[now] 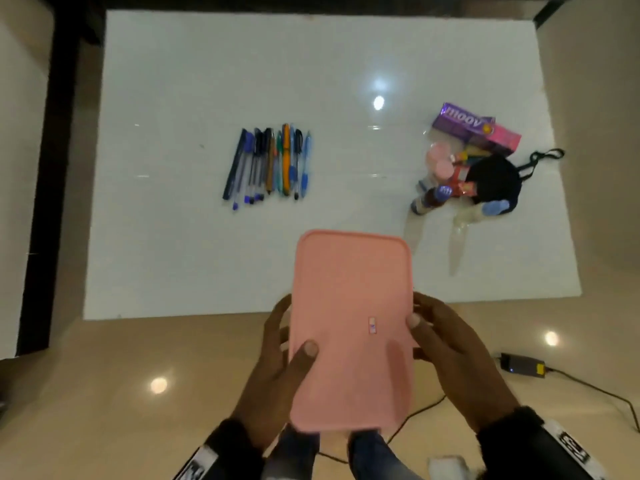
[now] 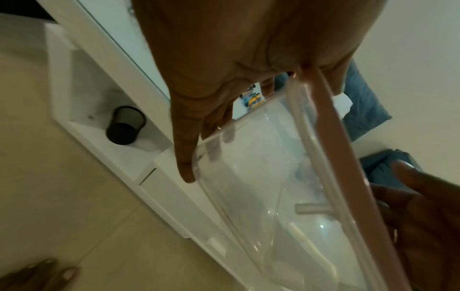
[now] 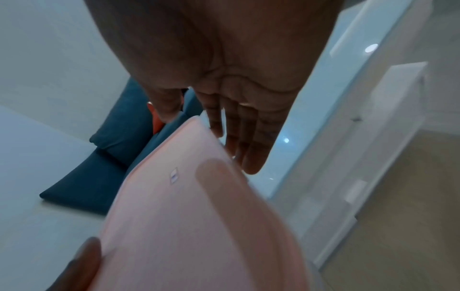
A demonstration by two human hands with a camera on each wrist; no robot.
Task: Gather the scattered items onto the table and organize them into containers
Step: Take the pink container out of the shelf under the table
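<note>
I hold a clear plastic container [image 2: 261, 187] with a pink lid [image 1: 351, 323] in front of me, over the near edge of the white table [image 1: 207, 81]. My left hand [image 1: 277, 362] grips its left side, thumb on the lid and fingers underneath. My right hand [image 1: 446, 348] grips the right side, thumb at the lid's rim. A row of several pens [image 1: 270, 164] lies mid-table. At the right sits a pile holding a purple box [image 1: 474, 128], a black face mask [image 1: 491, 181] and small bottles [image 1: 433, 199].
A black mesh cup [image 2: 125, 126] stands on a shelf under the tabletop. A power adapter [image 1: 523, 364] and its cable lie on the floor at the right. Blue cushions [image 3: 112, 147] lie behind me.
</note>
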